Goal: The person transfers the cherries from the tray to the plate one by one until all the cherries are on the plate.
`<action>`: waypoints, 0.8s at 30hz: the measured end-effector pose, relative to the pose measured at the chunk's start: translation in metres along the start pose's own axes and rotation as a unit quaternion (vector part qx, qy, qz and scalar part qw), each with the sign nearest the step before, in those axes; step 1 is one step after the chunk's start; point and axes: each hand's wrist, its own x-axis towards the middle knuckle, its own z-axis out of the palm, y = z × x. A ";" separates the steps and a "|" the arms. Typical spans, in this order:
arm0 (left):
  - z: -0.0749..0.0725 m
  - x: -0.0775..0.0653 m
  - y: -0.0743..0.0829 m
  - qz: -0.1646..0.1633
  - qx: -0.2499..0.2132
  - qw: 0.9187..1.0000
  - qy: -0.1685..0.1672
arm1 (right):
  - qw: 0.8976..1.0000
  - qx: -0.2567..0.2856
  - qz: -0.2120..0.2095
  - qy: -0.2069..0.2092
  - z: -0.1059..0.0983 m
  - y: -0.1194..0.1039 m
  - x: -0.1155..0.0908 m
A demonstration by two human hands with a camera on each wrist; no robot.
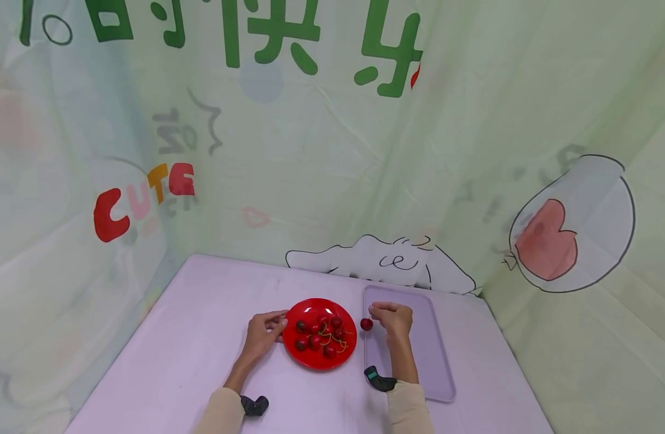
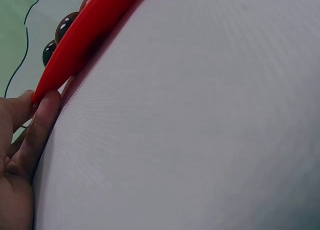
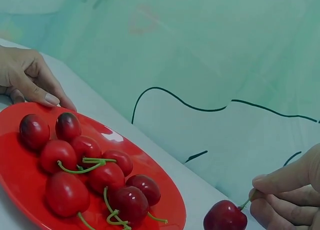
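Note:
A round red plate [image 1: 310, 360] bears several red cherries [image 3: 67, 194], some with green stems. My left hand [image 1: 262, 335] pinches the plate's left rim between thumb and fingers; the left wrist view shows a finger [image 2: 47, 107] under the rim. My right hand [image 1: 394, 319] pinches a single dark red cherry [image 3: 225, 216] by its stem. In the head view this cherry hangs between the plate and a pale purple tray [image 1: 438, 361], by the tray's left edge, with the right hand over the tray.
A pale table [image 1: 202, 313] lies beneath everything. Behind it hangs a light green printed curtain [image 1: 321, 150], with more cloth at both sides. Each wrist wears a dark band device [image 1: 380, 381].

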 end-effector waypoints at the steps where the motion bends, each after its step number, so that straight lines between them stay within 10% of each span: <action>1: 0.000 0.000 0.000 0.002 0.002 1.000 0.000 | 1.000 -0.002 0.000 0.001 0.001 0.000 0.000; 24: -0.001 0.001 -0.002 0.005 -0.001 1.000 -0.002 | 0.999 0.005 -0.016 -0.029 0.022 -0.003 -0.009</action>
